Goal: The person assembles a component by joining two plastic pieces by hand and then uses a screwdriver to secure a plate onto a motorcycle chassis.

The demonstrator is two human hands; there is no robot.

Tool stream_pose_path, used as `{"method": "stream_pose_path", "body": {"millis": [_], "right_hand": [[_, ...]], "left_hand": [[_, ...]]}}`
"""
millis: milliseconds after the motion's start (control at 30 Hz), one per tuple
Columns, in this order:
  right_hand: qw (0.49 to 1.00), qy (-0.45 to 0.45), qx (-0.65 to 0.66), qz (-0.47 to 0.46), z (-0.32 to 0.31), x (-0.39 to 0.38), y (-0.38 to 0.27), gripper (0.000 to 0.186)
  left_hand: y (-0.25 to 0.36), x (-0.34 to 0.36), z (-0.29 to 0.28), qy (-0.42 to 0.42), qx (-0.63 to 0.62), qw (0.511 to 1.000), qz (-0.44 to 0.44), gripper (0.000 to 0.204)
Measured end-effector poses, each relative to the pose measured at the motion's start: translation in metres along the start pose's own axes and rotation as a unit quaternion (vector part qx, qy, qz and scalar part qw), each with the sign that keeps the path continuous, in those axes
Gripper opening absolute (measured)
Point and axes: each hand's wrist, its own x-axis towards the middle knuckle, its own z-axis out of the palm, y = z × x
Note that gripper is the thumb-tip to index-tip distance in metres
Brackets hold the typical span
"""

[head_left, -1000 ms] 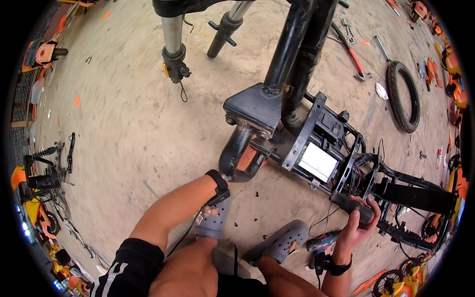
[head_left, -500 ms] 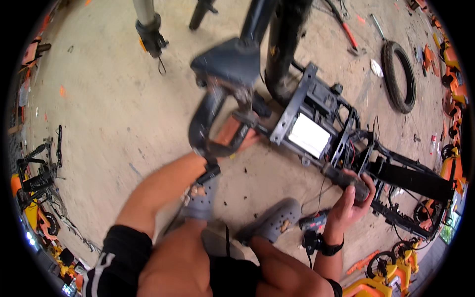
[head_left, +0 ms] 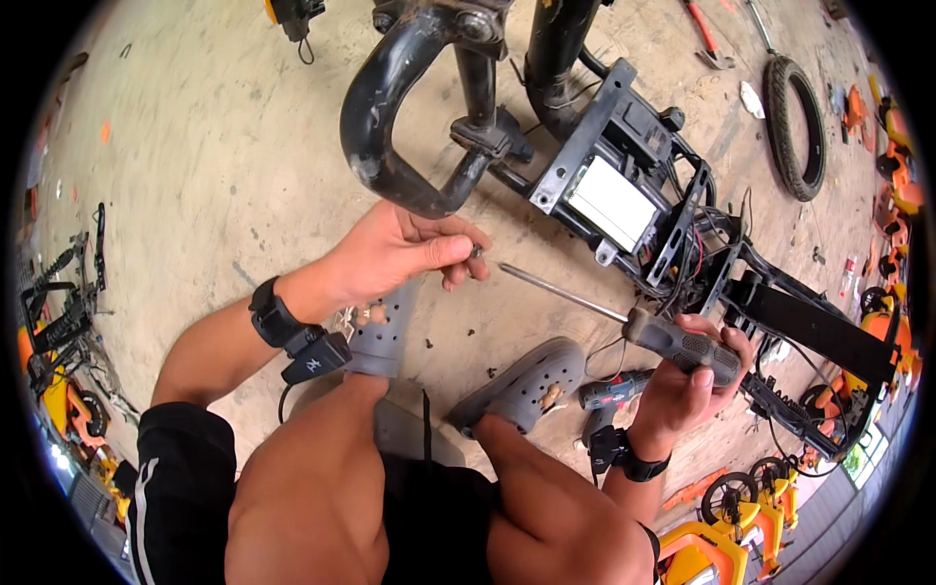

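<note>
My left hand is below the bent black tube of a vehicle frame, thumb and fingertips closed on a small dark screw. In my right hand is a screwdriver with a thick grey-black handle. Its long metal shaft points left, and the tip stops a little short of the left fingertips. Just beyond the shaft lies the black frame's box section, with a white-topped block inside and wires beside it.
A cordless drill lies on the floor by my right shoe. A bare tyre and a red-handled hammer are at the far right. Yellow vehicle bodies stand lower right; another black frame is at left.
My left hand has come out from behind the bent tube toward me, and the screw now shows in its fingertips. The screwdriver's shaft has come into clear sight. The view has shifted.
</note>
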Motion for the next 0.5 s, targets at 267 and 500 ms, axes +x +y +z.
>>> {"method": "stream_pose_path", "body": {"millis": [267, 500], "right_hand": [[1.0, -0.006, 0.001, -0.006, 0.006, 0.0, -0.005, 0.06], [0.995, -0.067, -0.059, -0.045, 0.0, 0.0, -0.004, 0.053]], "left_hand": [[0.0, 0.005, 0.011, -0.031, -0.116, 0.992, -0.049, 0.026], [-0.005, 0.016, 0.01, -0.006, -0.14, 0.988, -0.067, 0.025]]}}
